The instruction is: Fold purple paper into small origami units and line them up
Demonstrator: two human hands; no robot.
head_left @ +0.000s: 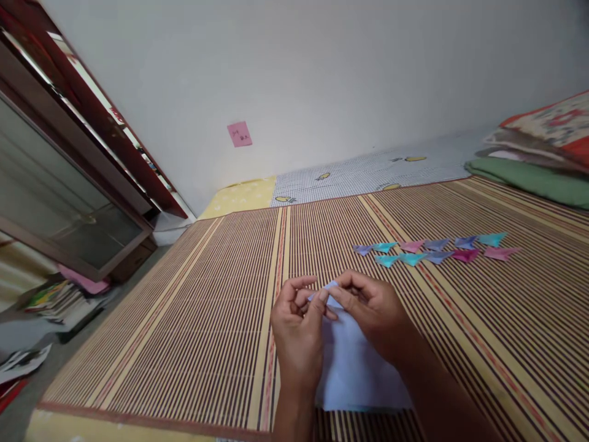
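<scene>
At the far left of my view stands a door (73, 209), with books (57, 301) stacked low beside it, and to the right of these the striped mat (197, 307) spreads out below a pink note (240, 134) on the wall. Next comes the left hand (299, 331), thumb and forefinger pinched on the small blue paper (332, 285), its other fingers curled loosely behind. The paper sits between both sets of fingertips, over the far end of the blue sheets (359, 380); I cannot tell whether it touches them. To its right I have the right hand (375, 307) gripping the same piece, thumb and forefinger close to the left thumb. With so little paper showing, I would use the left pinch as the anchor, line up the edges before pressing, then run the right thumb outward from the middle in one firm stroke; squeezing both ends at once could skew the crease. A light hold should suit such thin stuff, since too much force might crumple its point. Beyond the right hand lie two rows of paper shapes (438, 257), well clear of the fingers, and farthest right is folded bedding (529, 178).
</scene>
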